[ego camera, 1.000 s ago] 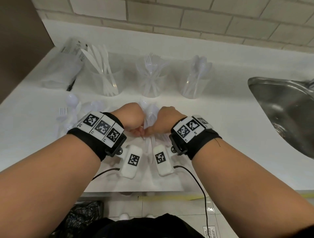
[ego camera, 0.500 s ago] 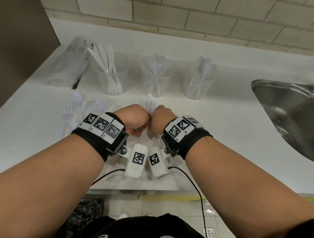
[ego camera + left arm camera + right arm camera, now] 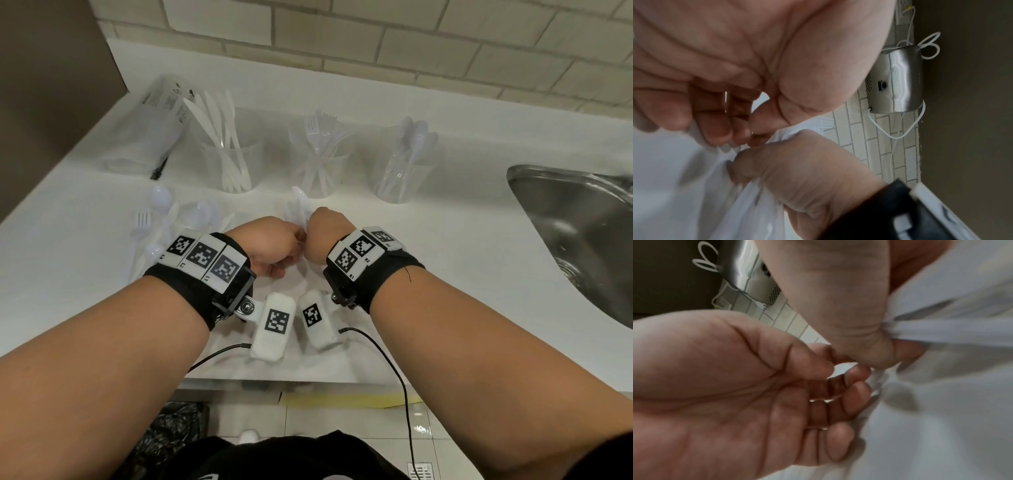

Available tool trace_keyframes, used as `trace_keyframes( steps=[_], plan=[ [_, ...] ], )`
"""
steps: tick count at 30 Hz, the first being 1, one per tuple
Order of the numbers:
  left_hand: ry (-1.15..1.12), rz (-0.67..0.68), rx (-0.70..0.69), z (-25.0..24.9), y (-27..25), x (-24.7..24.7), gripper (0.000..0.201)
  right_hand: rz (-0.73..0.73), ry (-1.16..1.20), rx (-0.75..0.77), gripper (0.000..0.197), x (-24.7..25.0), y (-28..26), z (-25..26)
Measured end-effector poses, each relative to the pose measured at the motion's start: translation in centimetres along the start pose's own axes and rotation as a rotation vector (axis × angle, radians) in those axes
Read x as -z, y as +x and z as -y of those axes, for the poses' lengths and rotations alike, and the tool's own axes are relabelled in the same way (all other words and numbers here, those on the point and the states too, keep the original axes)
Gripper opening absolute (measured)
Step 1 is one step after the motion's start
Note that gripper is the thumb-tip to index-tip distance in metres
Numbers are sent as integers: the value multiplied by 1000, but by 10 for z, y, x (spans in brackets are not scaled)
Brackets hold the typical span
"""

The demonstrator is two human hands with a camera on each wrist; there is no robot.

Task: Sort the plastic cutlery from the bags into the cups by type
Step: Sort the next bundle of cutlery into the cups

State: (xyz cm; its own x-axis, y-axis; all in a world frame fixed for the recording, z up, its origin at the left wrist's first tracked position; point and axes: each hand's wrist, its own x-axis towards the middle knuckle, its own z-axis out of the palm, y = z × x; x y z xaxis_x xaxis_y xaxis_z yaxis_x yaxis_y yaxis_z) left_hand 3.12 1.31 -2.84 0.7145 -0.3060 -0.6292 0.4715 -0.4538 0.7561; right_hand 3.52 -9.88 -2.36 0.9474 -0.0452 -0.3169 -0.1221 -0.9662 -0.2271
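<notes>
Both my hands hold a thin clear plastic bag of white cutlery (image 3: 300,209) just above the counter's middle. My left hand (image 3: 270,246) grips the film in a fist (image 3: 865,331). Right beside it, my right hand (image 3: 323,236) pinches the same bag (image 3: 748,211) with curled fingers (image 3: 857,378). The bunched film (image 3: 945,331) stretches away from the fists, and a white piece pokes up beyond the knuckles. At the back stand three clear cups: knives (image 3: 229,164), forks (image 3: 318,168), spoons (image 3: 400,171).
Loose white spoons and forks (image 3: 164,222) lie on the counter to the left of my hands. A sealed packet (image 3: 150,130) rests at the back left by a dark wall. A steel sink (image 3: 582,233) opens on the right. The counter edge (image 3: 308,380) is near my body.
My hands have drawn closer together and moved slightly away from me, raising the bag. The cutlery in it now sticks up beyond my knuckles.
</notes>
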Motion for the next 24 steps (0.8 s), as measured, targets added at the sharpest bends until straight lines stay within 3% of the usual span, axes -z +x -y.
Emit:
trace_keyframes(
  steps=[3,9,14,17,19,21,24],
  plan=[
    [-3,-10,1,2,0,-1,36,13,-60,31,31,-1,1,0],
    [-75,-16,-20,7,-1,0,39,-17,-36,19,35,-10,7,-1],
    [-145,17,-62,10,-6,1,47,-45,86,28,36,-7,10,-3],
    [-230,13,-114,13,-9,4,52,-37,177,67,45,7,6,-10],
    [-340,-64,-150,15,-12,10,43,-75,373,115,49,18,1,-17],
    [-504,-106,-171,16,-17,16,28,-147,726,155,44,30,-4,-23],
    [-763,-48,-131,19,-22,22,21,-220,1137,220,17,50,-14,-24]
  ],
)
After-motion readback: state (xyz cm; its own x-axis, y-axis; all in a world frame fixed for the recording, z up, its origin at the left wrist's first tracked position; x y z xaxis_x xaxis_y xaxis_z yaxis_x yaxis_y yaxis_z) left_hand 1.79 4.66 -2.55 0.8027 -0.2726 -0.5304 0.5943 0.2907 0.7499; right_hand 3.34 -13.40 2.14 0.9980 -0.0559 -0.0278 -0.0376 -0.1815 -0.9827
